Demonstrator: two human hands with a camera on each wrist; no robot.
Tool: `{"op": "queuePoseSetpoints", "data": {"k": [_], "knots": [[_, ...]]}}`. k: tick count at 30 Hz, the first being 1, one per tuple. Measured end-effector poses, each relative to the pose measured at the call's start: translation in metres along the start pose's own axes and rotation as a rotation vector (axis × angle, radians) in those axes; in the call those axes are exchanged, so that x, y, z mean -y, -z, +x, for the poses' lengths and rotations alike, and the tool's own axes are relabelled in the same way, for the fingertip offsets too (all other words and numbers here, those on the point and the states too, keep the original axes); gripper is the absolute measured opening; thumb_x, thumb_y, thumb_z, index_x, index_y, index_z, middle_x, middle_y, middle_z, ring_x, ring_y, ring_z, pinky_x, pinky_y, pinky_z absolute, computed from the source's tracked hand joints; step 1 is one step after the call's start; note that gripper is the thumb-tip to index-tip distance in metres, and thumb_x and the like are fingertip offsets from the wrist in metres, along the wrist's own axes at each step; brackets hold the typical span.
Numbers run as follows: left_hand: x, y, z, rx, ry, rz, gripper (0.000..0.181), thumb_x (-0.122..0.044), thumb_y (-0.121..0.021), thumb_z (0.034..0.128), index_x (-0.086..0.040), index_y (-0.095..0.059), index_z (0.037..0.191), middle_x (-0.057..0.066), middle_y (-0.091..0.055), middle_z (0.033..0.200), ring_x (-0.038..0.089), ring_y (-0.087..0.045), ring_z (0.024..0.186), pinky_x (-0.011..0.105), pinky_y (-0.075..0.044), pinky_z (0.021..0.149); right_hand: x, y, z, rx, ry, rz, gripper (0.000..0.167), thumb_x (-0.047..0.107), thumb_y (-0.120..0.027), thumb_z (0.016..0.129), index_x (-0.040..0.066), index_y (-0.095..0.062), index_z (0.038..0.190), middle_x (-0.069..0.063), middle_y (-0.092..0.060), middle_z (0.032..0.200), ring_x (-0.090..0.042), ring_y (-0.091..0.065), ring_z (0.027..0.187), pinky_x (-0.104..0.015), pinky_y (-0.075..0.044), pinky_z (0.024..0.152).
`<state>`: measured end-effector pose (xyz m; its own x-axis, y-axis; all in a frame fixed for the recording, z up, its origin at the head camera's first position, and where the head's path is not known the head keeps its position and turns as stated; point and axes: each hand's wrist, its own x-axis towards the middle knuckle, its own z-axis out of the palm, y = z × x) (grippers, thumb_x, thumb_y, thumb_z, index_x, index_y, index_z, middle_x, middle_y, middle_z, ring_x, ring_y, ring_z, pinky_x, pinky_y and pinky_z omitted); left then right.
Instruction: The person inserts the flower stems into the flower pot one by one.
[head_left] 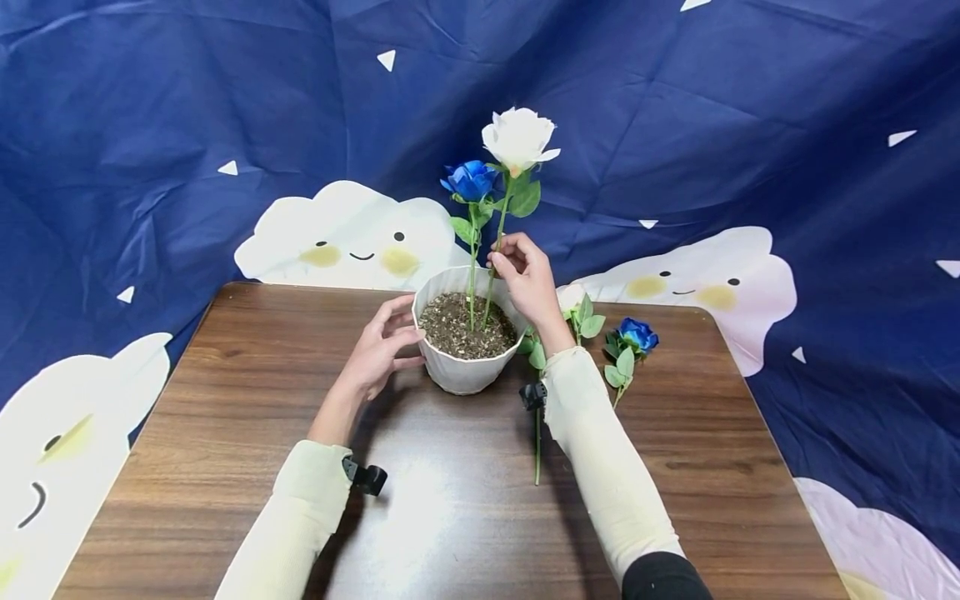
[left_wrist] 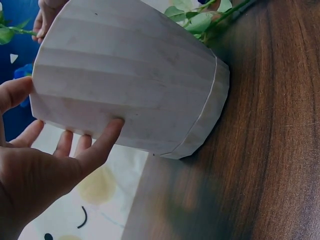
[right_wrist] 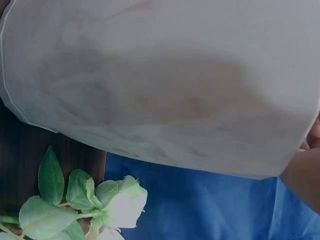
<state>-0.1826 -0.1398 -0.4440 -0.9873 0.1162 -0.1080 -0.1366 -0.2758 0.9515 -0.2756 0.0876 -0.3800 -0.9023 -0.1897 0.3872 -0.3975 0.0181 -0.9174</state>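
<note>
Pale sleeves [head_left: 288, 517] covered my forearms nearest the view, with a black band [head_left: 663, 577] on the right one and a small black camera [head_left: 365, 478] strapped at each wrist. Printing showed on the blue cloth [head_left: 600, 83] behind: white triangles [head_left: 386, 59] and smiling clouds [head_left: 360, 242] with yellow cheeks.

The white pot [head_left: 467, 373] stood upright close to the bench's far edge, its wall faceted and faintly smudged. Bench [head_left: 217, 433] wood stretched from it toward me between my forearms, and farther out to the left and right edges. To the right, a loose white rose [head_left: 572, 297] lay with its bloom at the far edge, partly hidden by my arm; a loose blue rose [head_left: 638, 335] lay beyond it, well inside the right edge.

I had my left hand [head_left: 382, 350] spread, fingertips touching the pot's side and rim. My right hand [head_left: 528, 275] pinched the stem of a tall white rose [head_left: 520, 140] above the rim, its lower end meeting the dark soil [head_left: 457, 333] just beside an upright blue rose [head_left: 470, 180].

Dark-grained and glossy, the wood carried a bright glare in front.
</note>
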Motion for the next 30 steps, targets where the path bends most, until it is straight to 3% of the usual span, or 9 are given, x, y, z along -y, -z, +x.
{"op": "queuePoseSetpoints", "data": {"k": [6,11,14,25,30], "knots": [[0.0,-0.001,-0.001,0.006,0.001,0.003,0.066,0.001,-0.06,0.0947,-0.012,-0.036,0.154,0.024,-0.04,0.146,0.035,-0.052,0.12,0.059,-0.054,0.095,0.001,0.001,-0.001,0.014,0.003,-0.025,0.005,-0.013,-0.057,0.096,-0.011,-0.058,0.1,-0.03,-0.062,0.103,-0.016,-0.066,0.082,-0.023,-0.057,0.071],[0.0,-0.002,-0.001,0.007,-0.003,0.01,0.065,0.001,-0.06,0.0946,-0.012,-0.036,0.154,0.023,-0.04,0.146,0.032,-0.054,0.117,0.059,-0.054,0.095,-0.001,-0.002,0.001,0.039,0.014,-0.088,0.003,-0.015,-0.057,0.095,-0.015,-0.057,0.097,-0.036,-0.062,0.101,-0.043,-0.063,0.083,-0.028,-0.057,0.07],[-0.001,-0.002,-0.002,0.002,-0.006,0.01,0.065,0.002,-0.06,0.0945,-0.012,-0.037,0.154,0.023,-0.04,0.145,0.03,-0.055,0.115,0.059,-0.054,0.095,-0.001,-0.007,0.003,0.06,0.032,-0.126,0.002,-0.014,-0.058,0.094,-0.015,-0.058,0.096,-0.036,-0.061,0.096,-0.05,-0.059,0.082,-0.023,-0.053,0.068],[0.001,-0.001,-0.003,0.003,-0.002,-0.001,0.066,0.001,-0.06,0.095,-0.012,-0.035,0.155,0.025,-0.039,0.146,0.033,-0.054,0.118,0.058,-0.054,0.096,-0.003,-0.011,0.004,0.035,0.021,-0.125,0.004,-0.009,-0.063,0.093,-0.01,-0.059,0.092,-0.023,-0.064,0.086,-0.019,-0.059,0.07,-0.017,-0.049,0.063],[-0.002,-0.001,-0.003,0.004,-0.007,0.009,0.066,0.0,-0.061,0.0946,-0.012,-0.036,0.154,0.024,-0.04,0.146,0.034,-0.053,0.119,0.058,-0.054,0.096,-0.003,-0.006,0.006,0.022,-0.007,-0.084,0.003,-0.009,-0.063,0.094,-0.01,-0.06,0.094,-0.024,-0.065,0.088,-0.013,-0.059,0.07,-0.018,-0.049,0.062]]}}
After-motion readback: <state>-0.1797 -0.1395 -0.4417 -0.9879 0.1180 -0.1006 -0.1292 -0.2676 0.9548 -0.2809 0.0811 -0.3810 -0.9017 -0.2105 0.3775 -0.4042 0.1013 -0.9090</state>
